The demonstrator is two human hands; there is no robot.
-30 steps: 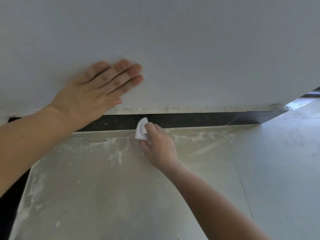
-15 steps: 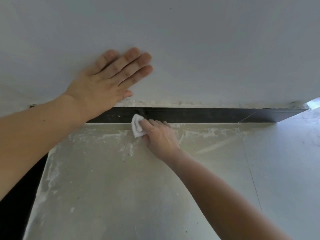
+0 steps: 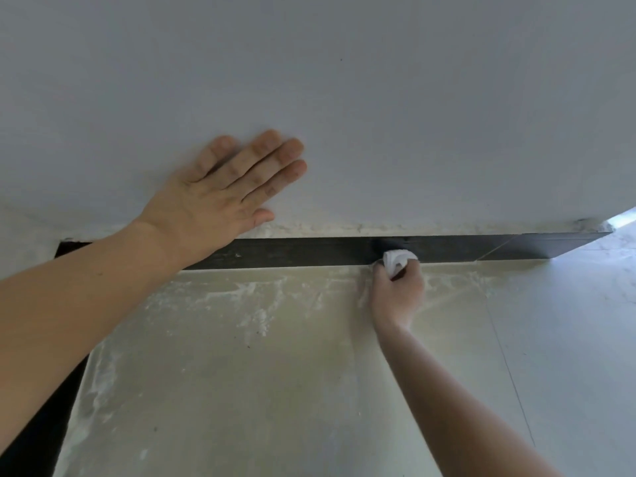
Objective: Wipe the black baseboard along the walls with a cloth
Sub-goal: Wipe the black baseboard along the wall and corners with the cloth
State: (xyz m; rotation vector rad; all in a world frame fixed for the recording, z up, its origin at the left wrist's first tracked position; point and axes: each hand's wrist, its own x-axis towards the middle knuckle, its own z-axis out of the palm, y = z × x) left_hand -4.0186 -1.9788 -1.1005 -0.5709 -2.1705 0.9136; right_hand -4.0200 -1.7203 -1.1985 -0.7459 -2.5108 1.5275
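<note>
The right hand (image 3: 397, 292) has its fingers closed round a crumpled white cloth (image 3: 396, 259), pressed against the black baseboard (image 3: 309, 251). The baseboard looks dusty and streaked. The left hand (image 3: 220, 197) lies flat on the wall (image 3: 413, 115), fingers spread, holding nothing.

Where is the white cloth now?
In the head view, right of centre: the cloth is bunched in the right hand, pressed against the black baseboard where wall meets floor.

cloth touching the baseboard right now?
Touching. Head view: the white cloth, bunched in the right hand, overlaps the black baseboard with no gap visible. The left hand lies flat on the wall.
</note>
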